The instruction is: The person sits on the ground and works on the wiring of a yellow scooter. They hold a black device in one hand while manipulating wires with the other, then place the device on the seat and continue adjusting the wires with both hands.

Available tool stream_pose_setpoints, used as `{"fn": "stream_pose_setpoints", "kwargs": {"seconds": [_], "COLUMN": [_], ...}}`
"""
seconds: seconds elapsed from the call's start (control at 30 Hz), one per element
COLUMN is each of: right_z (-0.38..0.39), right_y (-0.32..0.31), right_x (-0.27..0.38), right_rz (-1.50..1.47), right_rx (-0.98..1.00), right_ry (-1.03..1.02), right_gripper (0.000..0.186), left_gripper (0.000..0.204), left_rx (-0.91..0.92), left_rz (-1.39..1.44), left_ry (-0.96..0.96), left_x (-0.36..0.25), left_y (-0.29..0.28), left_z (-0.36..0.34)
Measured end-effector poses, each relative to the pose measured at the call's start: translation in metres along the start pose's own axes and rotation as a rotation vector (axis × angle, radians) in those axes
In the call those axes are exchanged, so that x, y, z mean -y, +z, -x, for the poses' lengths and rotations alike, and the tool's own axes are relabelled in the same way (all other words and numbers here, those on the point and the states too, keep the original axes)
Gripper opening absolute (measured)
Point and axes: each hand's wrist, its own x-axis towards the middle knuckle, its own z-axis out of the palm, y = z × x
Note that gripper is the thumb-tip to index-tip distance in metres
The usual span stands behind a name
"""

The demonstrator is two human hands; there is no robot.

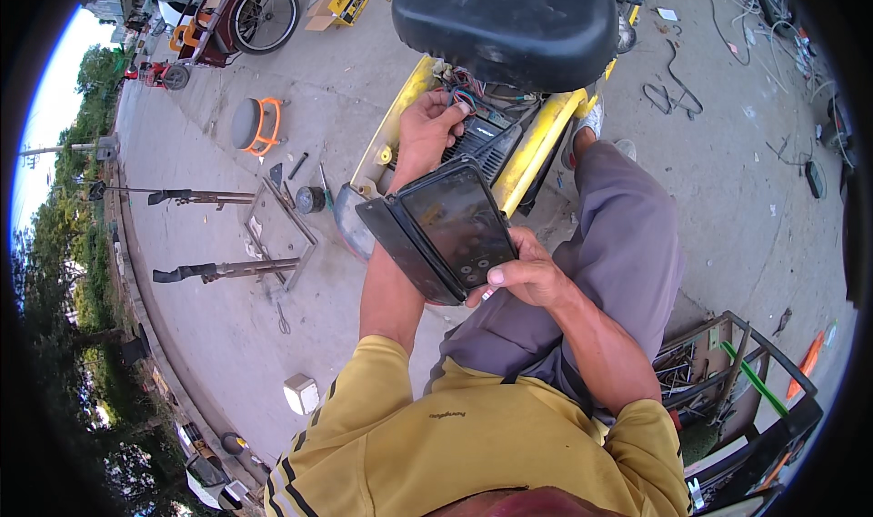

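My left hand (435, 126) is closed, thumb and fingers pinched on thin coloured wires (464, 94) above a finned black box (484, 144) inside the yellow vehicle frame (536, 153). My right hand (526, 271) grips a black handheld device (459, 226) in an open flap case, with a dark glossy face and small round marks at its lower end. A small red-and-white piece (487, 293) shows by my right thumb; what it is, I cannot tell. The device lies across my left forearm in this view, hiding part of it. A black seat (505, 21) sits above the wires.
A round stool (248, 123), a metal frame (273, 235), tools and a black tin (309, 200) lie at left, with a wheeled cart (245, 21) beyond. Loose cables (673, 90) lie on the right. Metal framework (755, 381) stands at lower right.
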Motion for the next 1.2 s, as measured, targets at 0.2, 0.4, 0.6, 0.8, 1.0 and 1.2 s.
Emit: {"fn": "stream_pose_setpoints", "kwargs": {"seconds": [0.2, 0.4, 0.6, 0.8, 1.0, 1.2], "right_z": [-0.0004, -0.0003, -0.0006, -0.0009, -0.0004, 0.0003], "right_y": [0.0008, 0.0009, 0.0015, 0.0036, 0.0021, 0.0017], "right_x": [0.0002, 0.0011, 0.0010, 0.0028, 0.0026, 0.0019], "right_rz": [-0.005, 0.005, 0.019, 0.031, 0.033, 0.007], "right_rx": [-0.013, 0.002, -0.002, -0.006, 0.009, -0.008], "right_ry": [0.001, -0.003, -0.012, -0.013, -0.013, 0.002], "right_gripper": [0.059, 0.056, 0.058, 0.063, 0.063, 0.060], "left_gripper": [0.019, 0.021, 0.024, 0.024, 0.028, 0.030], "left_rx": [0.001, -0.005, -0.002, 0.005, -0.016, -0.069], "left_rz": [0.004, 0.011, -0.005, -0.027, -0.084, -0.128], "left_ry": [0.015, 0.011, 0.027, 0.033, 0.077, 0.125], "left_x": [-0.0001, -0.0032, -0.0034, -0.0035, -0.0026, -0.0013], "left_y": [-0.0004, -0.0012, -0.0032, -0.0054, -0.0039, 0.0011], "left_z": [0.0004, 0.0029, 0.0029, 0.0030, 0.0032, 0.0024]}}
